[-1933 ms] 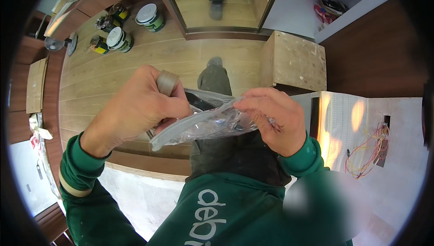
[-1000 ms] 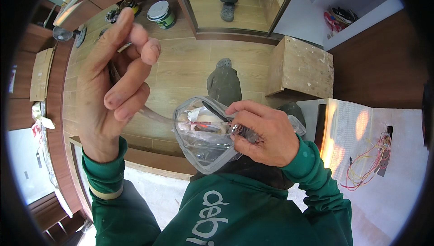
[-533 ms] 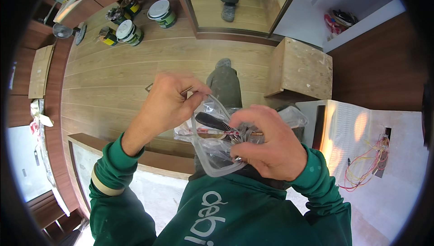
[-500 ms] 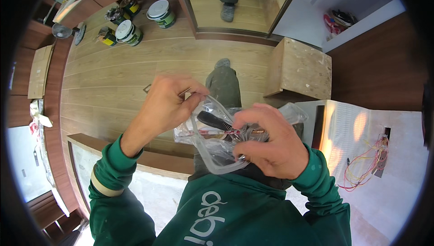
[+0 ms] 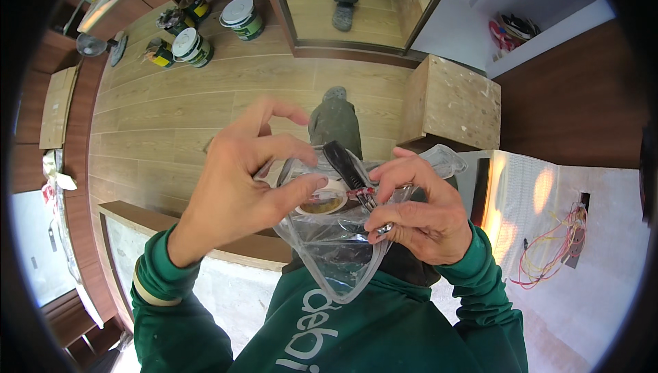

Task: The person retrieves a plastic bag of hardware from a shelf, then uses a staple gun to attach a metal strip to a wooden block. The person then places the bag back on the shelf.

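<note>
A clear plastic bag [image 5: 339, 278] with a thick, pale rim gapes in front of my body. Inside it lies a roll of tape [image 5: 332, 206], partly covered by my left thumb. A black-handled metal tool [image 5: 346, 165] sticks up from the bag, beside a thin red-and-white item [image 5: 359, 193]. My left hand [image 5: 257, 171] is at the bag's left side, thumb and forefinger apart; its other fingertips are partly hidden. With thumb and fingers closed, my right hand [image 5: 423, 217] grips the metal end of the tool near the bag's right edge.
Paint buckets [image 5: 192, 48] and dark cans stand on the wooden floor at the far left. A mirror [image 5: 356, 3] is ahead. At right are a stained wooden box [image 5: 462, 99] and loose red and yellow wires [image 5: 552, 253] from a wall. A small fan [image 5: 103, 47] stands far left.
My left hand has let go of the bag's rim and spread its fingers. The bag's mouth has swung lower and wider, showing the tape roll. The black handle now stands more upright.
</note>
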The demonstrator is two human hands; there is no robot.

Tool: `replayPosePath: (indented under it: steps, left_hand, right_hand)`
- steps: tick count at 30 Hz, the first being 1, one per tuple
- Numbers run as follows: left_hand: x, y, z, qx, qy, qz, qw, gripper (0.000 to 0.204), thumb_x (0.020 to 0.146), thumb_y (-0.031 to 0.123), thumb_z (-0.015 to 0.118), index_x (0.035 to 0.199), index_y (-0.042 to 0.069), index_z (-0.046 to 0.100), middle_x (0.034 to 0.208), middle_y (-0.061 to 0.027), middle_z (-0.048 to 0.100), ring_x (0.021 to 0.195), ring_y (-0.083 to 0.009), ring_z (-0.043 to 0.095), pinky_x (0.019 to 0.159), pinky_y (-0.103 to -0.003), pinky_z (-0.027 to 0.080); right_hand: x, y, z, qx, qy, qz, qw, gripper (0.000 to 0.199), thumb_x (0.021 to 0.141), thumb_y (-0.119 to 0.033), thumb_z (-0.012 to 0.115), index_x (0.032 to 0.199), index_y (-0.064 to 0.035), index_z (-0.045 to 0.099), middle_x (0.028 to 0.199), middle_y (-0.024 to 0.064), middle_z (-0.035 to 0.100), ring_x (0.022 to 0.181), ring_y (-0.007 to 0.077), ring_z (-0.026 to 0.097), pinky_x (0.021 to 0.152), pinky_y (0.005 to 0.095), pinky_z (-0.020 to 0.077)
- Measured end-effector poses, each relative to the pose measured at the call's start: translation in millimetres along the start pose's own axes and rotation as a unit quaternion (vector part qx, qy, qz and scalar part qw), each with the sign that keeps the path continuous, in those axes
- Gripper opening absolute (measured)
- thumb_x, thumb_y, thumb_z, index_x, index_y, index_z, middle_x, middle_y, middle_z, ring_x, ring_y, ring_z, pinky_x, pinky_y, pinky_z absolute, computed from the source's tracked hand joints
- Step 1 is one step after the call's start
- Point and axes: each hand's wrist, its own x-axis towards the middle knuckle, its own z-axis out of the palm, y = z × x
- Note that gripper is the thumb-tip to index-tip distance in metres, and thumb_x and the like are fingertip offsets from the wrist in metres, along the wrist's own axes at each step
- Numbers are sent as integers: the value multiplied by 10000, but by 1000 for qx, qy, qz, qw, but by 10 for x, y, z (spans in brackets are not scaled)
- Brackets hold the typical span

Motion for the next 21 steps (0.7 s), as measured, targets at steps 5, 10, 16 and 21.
replayPosePath:
  steps: [5,10,16,21]
  left_hand:
    - [-125,205,162,253,42,233,938,306,676,126,765,967,50,707,935,-62,579,675,-193,545,546,-323,430]
    - [-50,184,460,259,-113,147,948,326,682,145,777,997,112,700,819,-4,617,704,-235,612,598,-370,494]
    - [66,81,662,198,-215,30,956,240,792,162,767,1031,148,748,719,-82,684,674,-299,681,600,-408,523]
    - [153,-75,734,10,-203,10,979,158,833,170,759,985,130,757,709,-117,689,635,-334,672,570,-426,511]
  right_hand:
    - [-27,53,68,103,71,40,991,334,654,-8,890,952,-120,790,1117,91,502,1133,316,572,1018,448,456]
    - [-65,51,88,43,30,22,998,351,639,3,899,944,-130,788,1154,109,477,1196,340,528,999,440,466]
    - [-48,30,61,26,48,-5,998,364,641,5,895,954,-133,769,1232,132,484,1216,374,519,1020,459,453]
    - [-120,68,15,9,29,6,1000,333,662,13,881,946,-115,764,1273,143,488,1210,348,538,988,428,481]
